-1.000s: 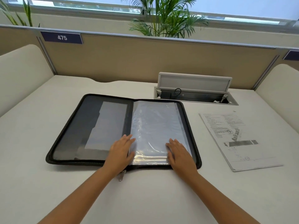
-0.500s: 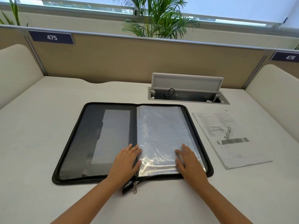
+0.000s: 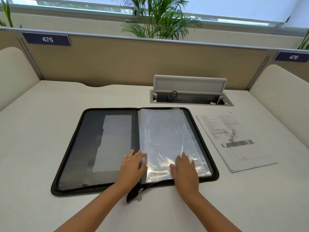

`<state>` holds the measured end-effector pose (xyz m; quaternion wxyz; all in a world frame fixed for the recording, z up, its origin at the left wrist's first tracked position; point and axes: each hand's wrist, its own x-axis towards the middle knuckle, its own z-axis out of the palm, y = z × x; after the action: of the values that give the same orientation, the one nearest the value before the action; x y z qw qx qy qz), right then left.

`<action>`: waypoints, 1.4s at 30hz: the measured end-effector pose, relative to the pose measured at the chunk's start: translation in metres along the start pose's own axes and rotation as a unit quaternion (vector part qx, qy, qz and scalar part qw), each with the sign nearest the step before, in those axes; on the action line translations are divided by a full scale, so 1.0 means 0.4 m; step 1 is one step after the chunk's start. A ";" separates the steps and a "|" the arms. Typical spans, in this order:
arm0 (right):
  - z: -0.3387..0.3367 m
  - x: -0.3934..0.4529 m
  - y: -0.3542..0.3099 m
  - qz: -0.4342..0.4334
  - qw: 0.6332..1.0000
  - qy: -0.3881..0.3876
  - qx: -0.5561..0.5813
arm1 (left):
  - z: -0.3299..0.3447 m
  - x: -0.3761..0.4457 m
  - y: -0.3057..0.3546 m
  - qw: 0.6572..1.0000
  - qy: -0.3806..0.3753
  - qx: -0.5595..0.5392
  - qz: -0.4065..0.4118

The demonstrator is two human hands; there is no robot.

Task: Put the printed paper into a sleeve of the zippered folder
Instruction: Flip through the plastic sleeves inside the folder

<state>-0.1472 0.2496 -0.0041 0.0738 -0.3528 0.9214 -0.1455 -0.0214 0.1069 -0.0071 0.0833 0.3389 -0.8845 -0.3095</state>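
A black zippered folder lies open flat on the white desk. Its right half holds a stack of clear plastic sleeves; its left half is a dark inner cover with a pale pocket. My left hand rests flat over the spine at the folder's near edge, fingers spread. My right hand presses flat on the lower part of the sleeves. Neither hand holds anything. The printed paper lies on the desk to the right of the folder, apart from both hands.
An open cable hatch with a raised lid sits in the desk behind the folder. Tan partition walls with number plates 475 and 476 close off the back, cream side panels flank the desk, and a palm plant stands beyond.
The folder now sits lower and nearer in view as my head shifted. Both hands stay flat on the folder's near edge, barely moved relative to it.
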 end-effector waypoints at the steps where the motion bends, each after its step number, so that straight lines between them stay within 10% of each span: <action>1: -0.001 0.003 -0.007 -0.009 1.000 0.017 0.008 | -0.002 0.000 0.007 1.000 -0.006 -0.010 -0.006; 7: -0.003 -0.004 -0.083 -0.025 0.989 0.064 0.134 | -0.021 0.002 0.050 0.987 -0.028 -0.153 -0.049; 18: -0.007 -0.056 -0.207 -0.432 0.893 -0.007 0.130 | -0.154 0.055 0.009 0.842 0.136 -0.468 -0.231; 26: -0.028 -0.055 -0.091 -0.244 0.928 -0.094 0.264 | -0.247 0.066 -0.141 0.826 0.188 -0.463 -0.260; 35: -0.019 -0.063 0.058 -0.005 0.999 -0.044 0.023 | -0.281 0.060 -0.257 0.828 0.249 -0.381 -0.328; 42: -0.010 -0.072 0.056 0.022 0.996 -0.064 -0.064 | -0.294 0.048 -0.263 0.850 0.331 -0.261 -0.315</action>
<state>-0.1411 0.2858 -0.0064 0.1127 -0.3449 0.9298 -0.0617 0.0637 -0.0241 0.0217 0.3546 0.6480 -0.5369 -0.4076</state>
